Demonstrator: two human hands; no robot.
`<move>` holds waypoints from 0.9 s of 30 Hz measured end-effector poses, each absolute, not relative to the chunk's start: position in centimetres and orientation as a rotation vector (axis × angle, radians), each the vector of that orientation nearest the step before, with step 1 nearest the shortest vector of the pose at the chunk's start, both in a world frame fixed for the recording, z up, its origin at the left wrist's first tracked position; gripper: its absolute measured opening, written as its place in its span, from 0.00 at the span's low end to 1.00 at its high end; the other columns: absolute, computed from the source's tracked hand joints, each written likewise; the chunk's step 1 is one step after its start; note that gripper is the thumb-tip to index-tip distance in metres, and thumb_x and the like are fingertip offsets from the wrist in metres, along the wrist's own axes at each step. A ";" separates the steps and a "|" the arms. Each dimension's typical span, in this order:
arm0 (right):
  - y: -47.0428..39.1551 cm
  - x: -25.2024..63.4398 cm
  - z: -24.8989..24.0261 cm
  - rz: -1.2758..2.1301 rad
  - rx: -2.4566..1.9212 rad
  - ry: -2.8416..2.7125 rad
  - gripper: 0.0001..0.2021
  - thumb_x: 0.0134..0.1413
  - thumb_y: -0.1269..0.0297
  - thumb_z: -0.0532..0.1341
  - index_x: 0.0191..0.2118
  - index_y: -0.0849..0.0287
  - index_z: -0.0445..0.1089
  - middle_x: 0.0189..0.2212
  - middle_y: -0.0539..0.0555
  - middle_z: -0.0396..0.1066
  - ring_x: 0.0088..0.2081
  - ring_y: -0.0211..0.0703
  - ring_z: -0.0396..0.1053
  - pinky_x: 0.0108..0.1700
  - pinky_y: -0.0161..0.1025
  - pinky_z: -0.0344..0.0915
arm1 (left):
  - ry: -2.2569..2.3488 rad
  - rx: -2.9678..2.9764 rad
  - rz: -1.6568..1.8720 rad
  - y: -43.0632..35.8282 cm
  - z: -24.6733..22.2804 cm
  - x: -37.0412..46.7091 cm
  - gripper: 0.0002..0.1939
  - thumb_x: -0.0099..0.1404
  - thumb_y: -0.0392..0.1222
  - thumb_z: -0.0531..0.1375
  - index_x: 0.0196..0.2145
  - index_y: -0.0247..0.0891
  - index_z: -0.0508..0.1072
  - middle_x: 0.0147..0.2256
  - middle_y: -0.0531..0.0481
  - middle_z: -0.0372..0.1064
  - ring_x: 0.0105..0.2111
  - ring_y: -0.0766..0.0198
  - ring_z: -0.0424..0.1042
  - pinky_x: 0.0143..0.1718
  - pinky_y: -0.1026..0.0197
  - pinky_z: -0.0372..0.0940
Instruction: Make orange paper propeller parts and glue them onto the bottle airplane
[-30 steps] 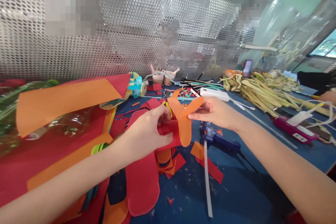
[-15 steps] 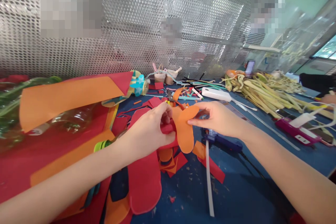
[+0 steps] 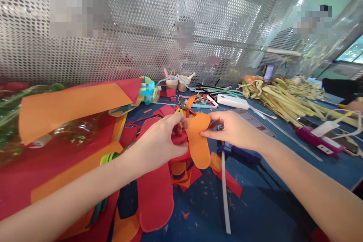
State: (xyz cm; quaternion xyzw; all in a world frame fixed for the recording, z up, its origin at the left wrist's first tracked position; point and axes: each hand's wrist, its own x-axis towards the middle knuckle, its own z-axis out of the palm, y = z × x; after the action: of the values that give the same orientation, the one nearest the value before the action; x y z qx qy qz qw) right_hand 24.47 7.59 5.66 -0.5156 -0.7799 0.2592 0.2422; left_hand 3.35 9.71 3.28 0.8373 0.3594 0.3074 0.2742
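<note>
My right hand (image 3: 231,128) pinches the right edge of an orange foam cut-out (image 3: 199,143) with rounded lobes, holding it upright above the table. At the cut-out's left side, my left hand (image 3: 160,140) has its fingers curled round a red foam piece (image 3: 181,152); part of that piece is hidden by the fingers. Under my left hand lies a long red foam piece with rounded ends (image 3: 155,200). A blue glue gun (image 3: 244,154) rests just below my right hand, with a white glue stick (image 3: 225,196) pointing towards me.
Green plastic bottles (image 3: 11,117) and an orange sheet (image 3: 73,107) lie at the left. Foam scraps (image 3: 229,183) are scattered mid-table. Behind them are two small cups (image 3: 183,82), a white power strip (image 3: 232,101) and dried stalks (image 3: 283,100). A purple device (image 3: 317,140) sits right.
The orange cut-out has turned slightly, and its upper lobe now faces me more flatly. Both hands keep their hold, nearly in the same place.
</note>
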 end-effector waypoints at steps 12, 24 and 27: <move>7.5 24.2 5.4 0.584 -1.376 -2.159 0.02 0.50 0.68 0.64 0.31 0.59 0.70 0.31 0.50 0.74 0.33 0.40 0.71 0.35 0.35 0.64 | 1.041 2.329 0.799 9.7 3.4 3.5 0.06 0.60 0.43 0.56 0.32 0.40 0.72 0.33 0.50 0.69 0.33 0.59 0.70 0.36 0.58 0.64; 8.5 24.4 5.0 0.990 -1.408 -2.033 0.06 0.52 0.70 0.63 0.37 0.62 0.69 0.35 0.53 0.71 0.36 0.40 0.68 0.40 0.38 0.64 | 1.048 2.380 0.774 10.1 3.1 3.6 0.05 0.59 0.41 0.57 0.33 0.41 0.71 0.35 0.51 0.72 0.35 0.59 0.72 0.38 0.58 0.66; 8.9 24.6 4.7 1.111 -1.360 -1.966 0.06 0.54 0.69 0.63 0.38 0.62 0.68 0.35 0.52 0.70 0.35 0.40 0.67 0.40 0.38 0.64 | 1.072 2.386 0.765 10.4 3.1 3.5 0.07 0.59 0.43 0.57 0.34 0.40 0.72 0.35 0.50 0.73 0.35 0.58 0.72 0.38 0.58 0.66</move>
State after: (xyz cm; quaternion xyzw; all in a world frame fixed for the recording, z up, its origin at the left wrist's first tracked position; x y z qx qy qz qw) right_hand 24.60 8.94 4.74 -0.4995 -0.7221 0.4080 0.2501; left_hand 3.50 10.35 3.10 0.8566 0.3847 0.2747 0.2068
